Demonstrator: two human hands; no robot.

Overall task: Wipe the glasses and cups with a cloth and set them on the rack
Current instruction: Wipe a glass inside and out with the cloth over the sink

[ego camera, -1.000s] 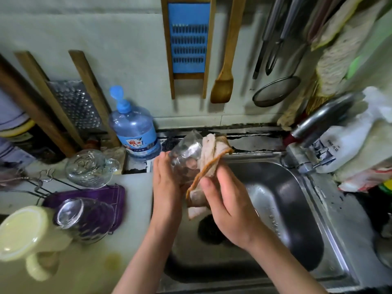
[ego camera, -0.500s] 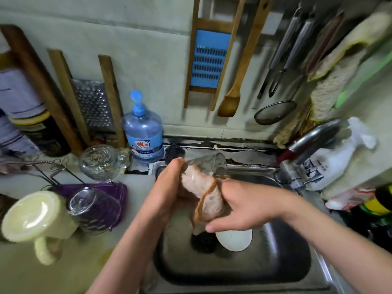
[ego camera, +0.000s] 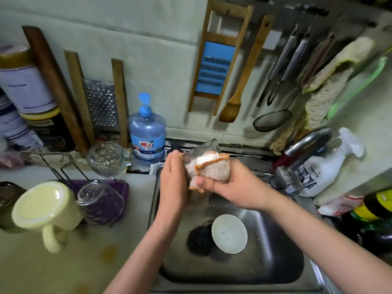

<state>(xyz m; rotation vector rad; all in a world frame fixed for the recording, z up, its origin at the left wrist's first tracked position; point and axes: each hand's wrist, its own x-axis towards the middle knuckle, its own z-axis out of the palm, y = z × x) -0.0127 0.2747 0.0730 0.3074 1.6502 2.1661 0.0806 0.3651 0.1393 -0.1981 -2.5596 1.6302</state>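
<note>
Steel sink [ego camera: 275,262]: basin open toward front edge. Left of sink, rack [ego camera: 124,187] crowded, upturned mug [ego camera: 45,205]. Over sink's back edge, glass [ego camera: 203,150]; left hand [ego camera: 172,183] fingers cup it, right hand [ego camera: 235,187] fingers pinch cloth [ego camera: 216,169] round it. Behind sink, bottle [ego camera: 146,132] label unreadable.

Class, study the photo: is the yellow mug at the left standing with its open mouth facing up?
No, the yellow mug stands upside down, its flat base facing up.

The cloth [ego camera: 216,170] hides much of the glass [ego camera: 203,148]; the frame's left edge cuts off the tins [ego camera: 23,88], the right edge the dark bottles [ego camera: 373,232].
</note>
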